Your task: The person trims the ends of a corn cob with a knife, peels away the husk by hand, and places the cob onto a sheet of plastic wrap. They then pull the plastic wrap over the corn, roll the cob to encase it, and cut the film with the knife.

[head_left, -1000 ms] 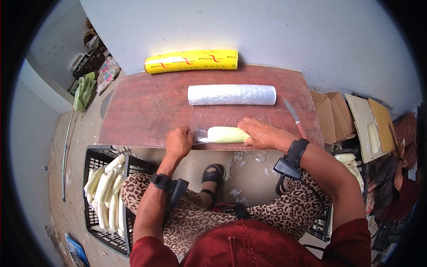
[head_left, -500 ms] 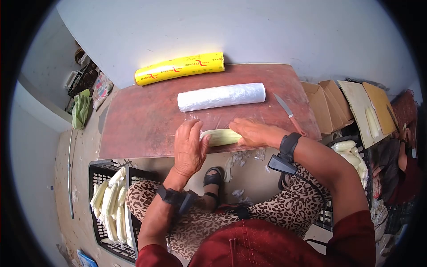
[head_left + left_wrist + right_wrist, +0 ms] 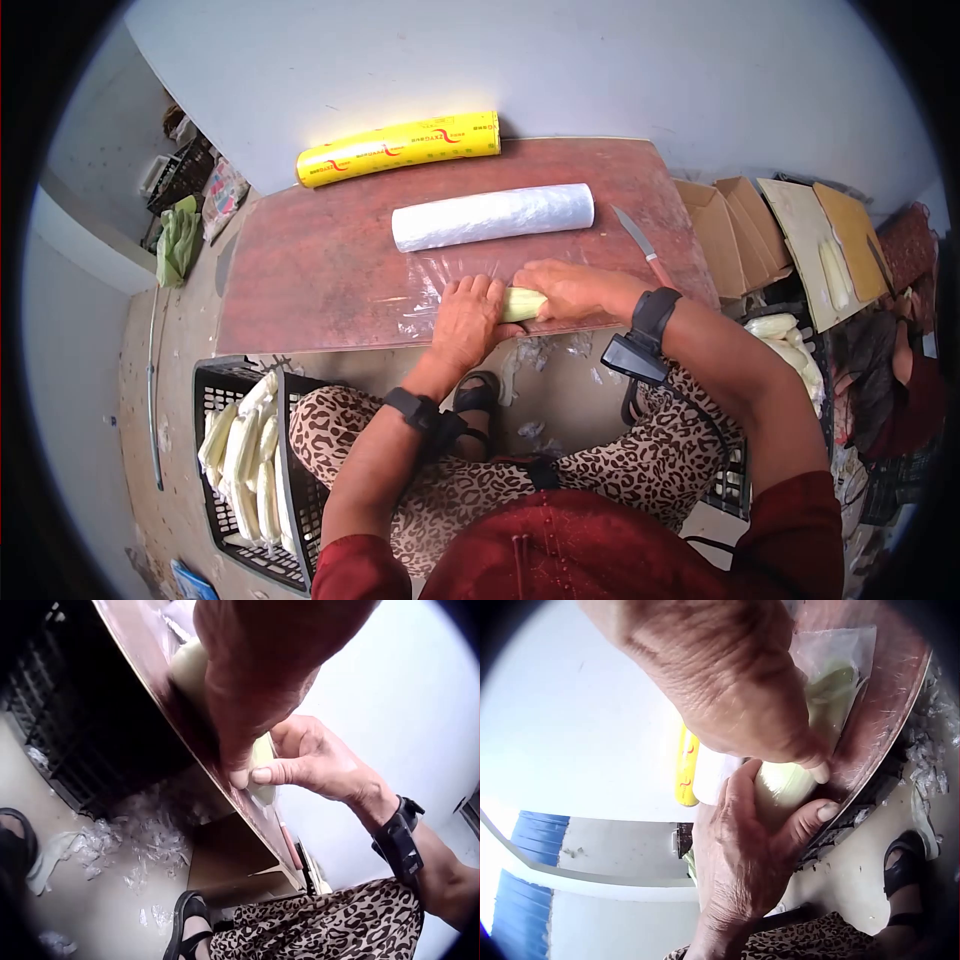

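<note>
A pale green corn ear (image 3: 522, 304) lies near the front edge of the dark red table (image 3: 290, 270). The left hand (image 3: 468, 322) grips its left part, thumb on the near side, fingers over the top. At its right end, the right hand (image 3: 570, 290) holds it between thumb and fingers. Clear film (image 3: 425, 290) lies flat on the table, left of and behind the left hand, running from the white film roll (image 3: 492, 217). In the right wrist view, the ear (image 3: 784, 787) shows between both hands, with film over its husk end.
A yellow printed roll (image 3: 400, 148) lies at the table's back. The knife (image 3: 642, 245) is at the right. Black crates with pale corn stand at left (image 3: 285, 400) and right (image 3: 735, 460). Cardboard (image 3: 735, 235) and another person's arm (image 3: 903, 350) are farther right. Film scraps (image 3: 150, 832) litter the floor.
The left hand has moved right from the film beside the ear onto the ear itself, covering much of it. The right hand stays at the right end. The view has shifted slightly.
</note>
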### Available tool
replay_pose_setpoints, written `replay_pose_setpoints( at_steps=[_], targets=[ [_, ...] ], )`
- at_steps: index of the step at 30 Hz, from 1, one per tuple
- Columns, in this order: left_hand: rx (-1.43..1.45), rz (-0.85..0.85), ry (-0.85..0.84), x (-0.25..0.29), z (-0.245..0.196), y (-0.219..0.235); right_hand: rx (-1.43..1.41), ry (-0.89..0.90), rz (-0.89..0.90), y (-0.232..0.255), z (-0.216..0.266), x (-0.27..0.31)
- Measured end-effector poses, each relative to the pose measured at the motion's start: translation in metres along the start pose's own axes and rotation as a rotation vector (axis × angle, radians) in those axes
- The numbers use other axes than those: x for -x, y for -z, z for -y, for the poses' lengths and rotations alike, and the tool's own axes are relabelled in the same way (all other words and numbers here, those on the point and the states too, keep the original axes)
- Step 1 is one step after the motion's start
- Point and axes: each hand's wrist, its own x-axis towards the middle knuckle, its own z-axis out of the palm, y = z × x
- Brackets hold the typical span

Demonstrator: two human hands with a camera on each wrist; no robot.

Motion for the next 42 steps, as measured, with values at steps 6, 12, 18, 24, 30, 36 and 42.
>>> replay_pose_setpoints(
  at_steps=[6,12,18,24,30,36,42],
  targets=[
    [0.041,0.009,0.023,-0.002,0.002,0.001,0.025,-0.227,0.094,0.02,-0.019,0.018],
    [0.029,-0.037,0.002,0.0,0.004,-0.003,-0.088,-0.331,0.027,0.03,-0.056,0.038],
    [0.044,-0.025,0.02,0.0,0.003,0.002,-0.207,-0.352,0.02,0.029,-0.062,0.04],
    [0.05,-0.062,0.039,-0.001,0.004,-0.003,-0.116,-0.511,0.073,0.021,-0.053,0.033],
    [0.129,-0.086,0.086,-0.004,0.005,-0.006,0.406,-0.622,-0.136,0.005,-0.069,0.044],
    [0.219,-0.114,0.139,-0.008,0.008,-0.009,0.124,-0.376,-0.403,0.038,-0.03,0.042],
    [0.218,-0.129,0.209,-0.016,0.01,-0.013,0.22,0.056,-0.287,-0.009,0.028,0.019]
  ],
)
